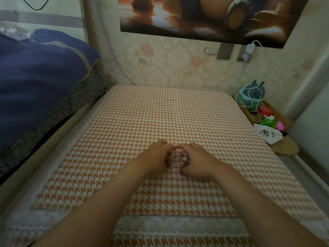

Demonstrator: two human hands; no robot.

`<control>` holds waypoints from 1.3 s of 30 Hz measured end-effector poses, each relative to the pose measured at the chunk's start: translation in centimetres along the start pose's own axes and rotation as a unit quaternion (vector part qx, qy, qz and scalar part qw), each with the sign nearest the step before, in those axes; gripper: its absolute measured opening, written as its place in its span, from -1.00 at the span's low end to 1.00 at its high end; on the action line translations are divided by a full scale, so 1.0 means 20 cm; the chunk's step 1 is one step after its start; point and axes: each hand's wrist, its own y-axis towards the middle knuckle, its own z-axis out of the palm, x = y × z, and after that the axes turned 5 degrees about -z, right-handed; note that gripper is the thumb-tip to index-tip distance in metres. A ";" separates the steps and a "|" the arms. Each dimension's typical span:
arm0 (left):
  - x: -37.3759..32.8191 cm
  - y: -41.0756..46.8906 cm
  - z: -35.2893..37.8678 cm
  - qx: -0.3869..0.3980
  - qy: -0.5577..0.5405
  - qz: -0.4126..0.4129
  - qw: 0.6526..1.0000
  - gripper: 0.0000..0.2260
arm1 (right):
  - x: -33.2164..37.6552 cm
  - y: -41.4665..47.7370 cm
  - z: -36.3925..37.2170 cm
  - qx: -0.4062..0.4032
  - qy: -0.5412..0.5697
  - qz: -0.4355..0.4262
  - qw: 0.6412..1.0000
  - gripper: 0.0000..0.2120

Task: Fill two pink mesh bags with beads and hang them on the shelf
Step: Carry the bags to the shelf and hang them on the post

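Observation:
A small pink mesh bag (178,158) with pale pink beads inside lies on the orange-and-white houndstooth cloth (160,113), squeezed between my two hands. My left hand (156,157) grips its left side, fingers curled at the bag's top. My right hand (195,161) holds its right side, with fingertips meeting the left ones above the bag. Most of the bag is hidden by my fingers. I see no second bag and no shelf.
A dark blue quilt (39,77) lies piled at the left. At the right edge a low tray (274,122) holds a grey plush toy (252,97), coloured bits, a white cloth and a white cable. A papered wall with a poster rises behind.

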 end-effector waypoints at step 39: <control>-1.87 1.03 -1.01 0.134 -0.237 0.136 0.953 -0.59 | -0.84 -0.57 -2.03 -0.123 0.058 0.172 0.976 -0.49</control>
